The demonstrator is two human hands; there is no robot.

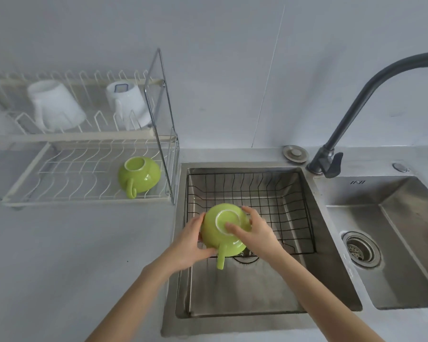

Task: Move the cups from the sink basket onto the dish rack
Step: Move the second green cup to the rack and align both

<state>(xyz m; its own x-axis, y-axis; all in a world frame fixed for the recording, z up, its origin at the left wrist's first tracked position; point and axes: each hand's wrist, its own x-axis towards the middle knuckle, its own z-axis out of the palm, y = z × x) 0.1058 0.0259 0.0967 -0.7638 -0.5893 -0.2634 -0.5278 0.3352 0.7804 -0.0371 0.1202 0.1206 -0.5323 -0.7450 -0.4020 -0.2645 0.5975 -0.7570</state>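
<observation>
A green cup (pixel 214 232) is held upside down over the front left corner of the black wire sink basket (pixel 277 193), its handle pointing toward me. My left hand (pixel 187 245) grips its left side and my right hand (pixel 256 233) grips its right side, thumb on the base. A second green cup (pixel 139 175) lies upside down on the lower tier of the white dish rack (pixel 59 193). Two white cups (pixel 56 107) (pixel 129 106) stand upside down on the upper tier.
The basket sits in the left steel sink (pixel 245 292). A second sink with a drain (pixel 361 249) lies to the right. A dark faucet (pixel 351 112) arches over from the back right. Grey counter (pixel 72 255) spreads to the left below the rack.
</observation>
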